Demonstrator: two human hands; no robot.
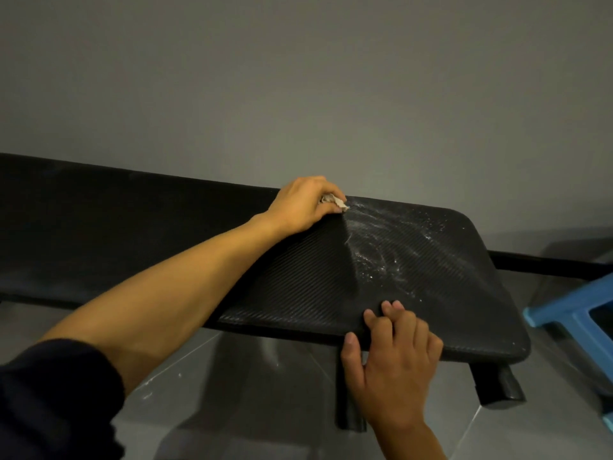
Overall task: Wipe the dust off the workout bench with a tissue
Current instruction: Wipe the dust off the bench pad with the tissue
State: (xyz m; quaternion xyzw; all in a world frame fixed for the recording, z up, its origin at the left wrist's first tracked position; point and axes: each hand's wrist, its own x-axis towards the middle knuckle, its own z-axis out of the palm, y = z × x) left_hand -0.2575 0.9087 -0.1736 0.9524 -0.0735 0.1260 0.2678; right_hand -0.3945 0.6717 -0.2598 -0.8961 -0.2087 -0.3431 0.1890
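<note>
Black padded workout bench (298, 287) lies 9-to-4 o'clock; left hand (298, 207) clutches crumpled beige tissue (335, 202) at 12, right hand (394, 360) clasps its 6 o'clock edge.

Left hand (303, 202) presses crumpled tissue (335, 202) on dusty bench (298, 280); right hand (394, 363) grips its edge.

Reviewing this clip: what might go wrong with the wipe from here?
The tissue in the left hand is a small crumpled wad, so it may smear the white dust instead of lifting it.
The right hand grips the workout bench edge beside that dust and could get dusted.
</note>
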